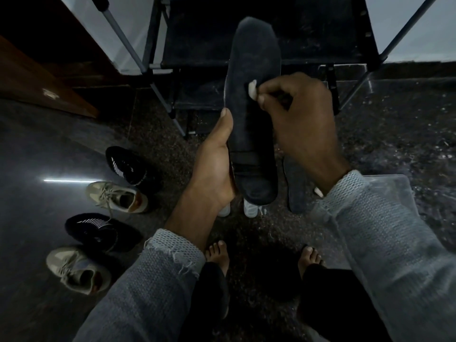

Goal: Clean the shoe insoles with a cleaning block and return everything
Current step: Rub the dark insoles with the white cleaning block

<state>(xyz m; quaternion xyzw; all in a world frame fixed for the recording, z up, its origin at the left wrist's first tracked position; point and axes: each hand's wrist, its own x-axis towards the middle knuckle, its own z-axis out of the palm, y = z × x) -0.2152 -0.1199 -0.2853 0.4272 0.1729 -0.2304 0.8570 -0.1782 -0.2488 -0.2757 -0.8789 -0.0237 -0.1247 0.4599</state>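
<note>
a dark insole (251,77) is held upright in front of the black shoe rack (197,45), gripped near its heel end by the left hand (214,166), thumb along the left edge and fingers curled behind. a small white cleaning block (252,89) is pinched in the fingertips of the right hand (301,114) and pressed against the insole's right side, about mid-length. a second dark insole (296,186) is seen lying on the dark speckled floor (394,134), just right of the held one, partly hidden by the right wrist. at left, two black sneakers (128,166) and two beige sneakers (118,197) are lined up alternately on the floor. grey knitted sleeves (158,280) are worn on both arms. bare feet (217,253) are visible below.
</note>
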